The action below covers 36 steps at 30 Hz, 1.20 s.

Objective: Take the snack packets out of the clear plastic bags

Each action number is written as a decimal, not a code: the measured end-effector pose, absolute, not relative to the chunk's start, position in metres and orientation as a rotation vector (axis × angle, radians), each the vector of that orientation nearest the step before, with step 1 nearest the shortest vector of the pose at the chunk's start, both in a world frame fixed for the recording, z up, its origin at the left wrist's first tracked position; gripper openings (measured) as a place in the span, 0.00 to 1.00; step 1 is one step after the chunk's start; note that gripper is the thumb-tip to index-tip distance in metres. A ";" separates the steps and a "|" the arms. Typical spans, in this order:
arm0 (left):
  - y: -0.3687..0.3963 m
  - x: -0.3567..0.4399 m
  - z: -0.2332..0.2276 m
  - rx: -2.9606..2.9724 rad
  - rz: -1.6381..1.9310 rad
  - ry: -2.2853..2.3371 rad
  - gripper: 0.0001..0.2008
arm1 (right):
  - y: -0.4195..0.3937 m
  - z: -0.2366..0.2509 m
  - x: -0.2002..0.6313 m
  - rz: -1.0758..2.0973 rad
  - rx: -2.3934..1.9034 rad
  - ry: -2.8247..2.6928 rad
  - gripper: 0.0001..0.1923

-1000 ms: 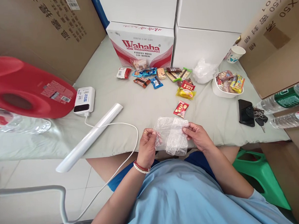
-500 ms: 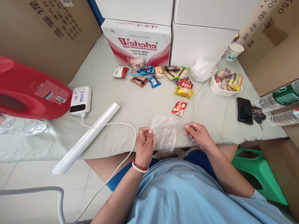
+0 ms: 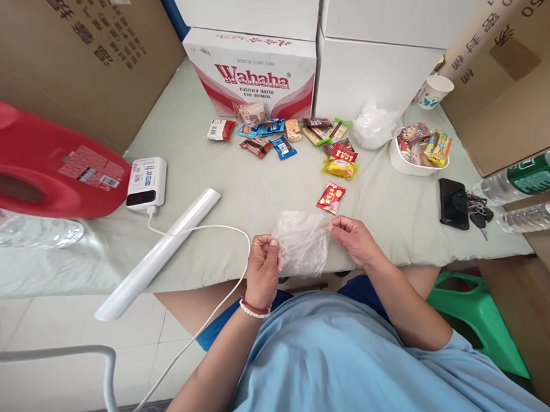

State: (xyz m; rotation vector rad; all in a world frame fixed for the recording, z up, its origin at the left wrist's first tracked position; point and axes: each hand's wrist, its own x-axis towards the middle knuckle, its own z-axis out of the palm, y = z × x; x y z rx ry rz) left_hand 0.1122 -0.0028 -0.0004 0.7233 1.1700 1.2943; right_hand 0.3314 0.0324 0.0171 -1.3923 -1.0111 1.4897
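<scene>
A thin clear plastic bag (image 3: 303,244), crumpled and flattened, hangs over the front edge of the cloth-covered table. My left hand (image 3: 263,265) pinches its left side between thumb and fingers. At the upper right edge of the bag, my right hand (image 3: 353,239) has thumb and forefinger closed together on the film. Just beyond the bag lies a red snack packet (image 3: 331,197). Farther back sit a yellow packet (image 3: 340,167), a blue packet (image 3: 283,148), a brown packet (image 3: 256,147) and a red-and-white packet (image 3: 220,130).
A white bowl (image 3: 413,165) of snacks and a bunched white bag (image 3: 374,126) stand at the right, near a phone (image 3: 453,203), keys and bottles. Leftward are a white tube (image 3: 166,248), a cabled white device (image 3: 146,183) and a red jug (image 3: 56,162). Boxes (image 3: 254,78) line the back.
My right hand has moved left and slightly up to the bag's edge, from a spot apart from it. The bag is spread a little wider. The left hand has barely moved.
</scene>
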 end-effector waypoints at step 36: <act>0.017 0.117 -0.005 0.623 1.352 1.130 0.23 | -0.004 0.028 0.313 0.209 -1.169 -2.407 0.22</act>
